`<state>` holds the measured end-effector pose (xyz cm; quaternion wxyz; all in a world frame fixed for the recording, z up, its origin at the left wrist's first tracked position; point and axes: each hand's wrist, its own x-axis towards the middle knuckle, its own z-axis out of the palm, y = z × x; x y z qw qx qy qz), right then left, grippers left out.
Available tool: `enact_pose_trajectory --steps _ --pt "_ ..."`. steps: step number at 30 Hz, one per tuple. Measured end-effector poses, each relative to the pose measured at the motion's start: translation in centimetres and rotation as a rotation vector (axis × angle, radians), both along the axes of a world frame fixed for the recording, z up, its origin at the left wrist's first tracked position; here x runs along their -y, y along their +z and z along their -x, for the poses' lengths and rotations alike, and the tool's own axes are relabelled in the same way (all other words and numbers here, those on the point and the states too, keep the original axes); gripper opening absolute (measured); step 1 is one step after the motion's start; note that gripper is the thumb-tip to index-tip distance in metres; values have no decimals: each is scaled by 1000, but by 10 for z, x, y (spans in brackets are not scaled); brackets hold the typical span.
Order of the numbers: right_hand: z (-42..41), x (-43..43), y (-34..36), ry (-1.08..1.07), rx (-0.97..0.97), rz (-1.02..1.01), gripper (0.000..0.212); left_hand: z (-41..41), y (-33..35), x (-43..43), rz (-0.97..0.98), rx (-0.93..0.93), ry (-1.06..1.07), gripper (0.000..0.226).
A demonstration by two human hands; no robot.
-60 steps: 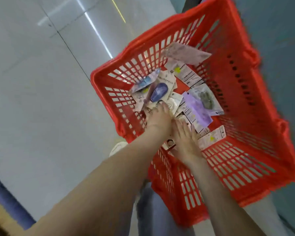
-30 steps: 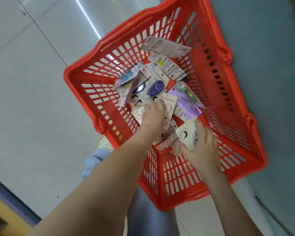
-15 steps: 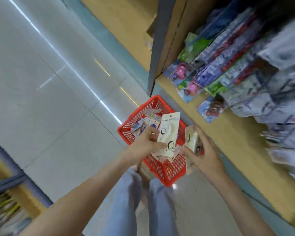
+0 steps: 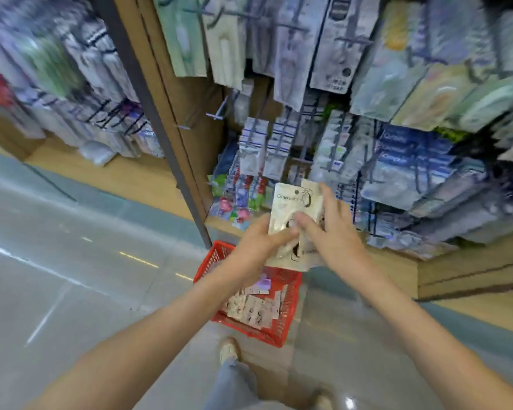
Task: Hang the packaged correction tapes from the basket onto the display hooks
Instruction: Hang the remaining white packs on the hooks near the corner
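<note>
Straight ahead in the head view, at chest height before the shelving, I hold a small bunch of packaged correction tapes [image 4: 288, 202] between both hands. My left hand [image 4: 256, 247] grips the bunch from the left, thumb laid across the front of the foremost cream card. My right hand [image 4: 335, 235] pinches it from the right, thumb on the front and the fingers [image 4: 329, 199] curled up behind the cards. So both hands are closed on the bunch. It is fanned a little: one card's top corner [image 4: 310, 186] peeks out behind the front one, and another card [image 4: 296, 255] hangs lower. How many cards I hold, I cannot tell.

Below my hands the red basket [image 4: 216, 258] sits on the grey tiled floor [image 4: 71, 276], near the foot of the shelf. More loose packs [image 4: 249, 307] lie flat in its bottom. My shoe [image 4: 228, 350] stands just beside its near edge.

Behind the bunch, the display hooks [image 4: 219, 112] stick out from the wooden back panel, some bare at the left of the bay. Most others carry hanging packages [image 4: 332, 54], blurred by motion, so their print is unreadable. The bunch touches no hook.
</note>
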<state>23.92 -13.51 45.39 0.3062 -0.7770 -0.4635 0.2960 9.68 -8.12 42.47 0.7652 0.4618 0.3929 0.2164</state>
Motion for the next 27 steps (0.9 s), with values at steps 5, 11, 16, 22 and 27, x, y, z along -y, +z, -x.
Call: enact_pose_trajectory --steps 5,11,16,22,27 --pt "-54 72 41 -102 65 -44 76 -64 35 71 -206 -16 12 52" --pt "-144 190 79 131 340 -105 86 -143 79 143 -442 -60 21 38" --pt "-212 239 116 592 1025 -376 83 -176 127 172 -528 10 -165 56" --pt "-253 247 162 608 1219 -621 63 -206 185 175 -504 114 -325 50" --pt "-285 246 197 357 1072 -710 65 -237 238 154 -522 229 -241 51"
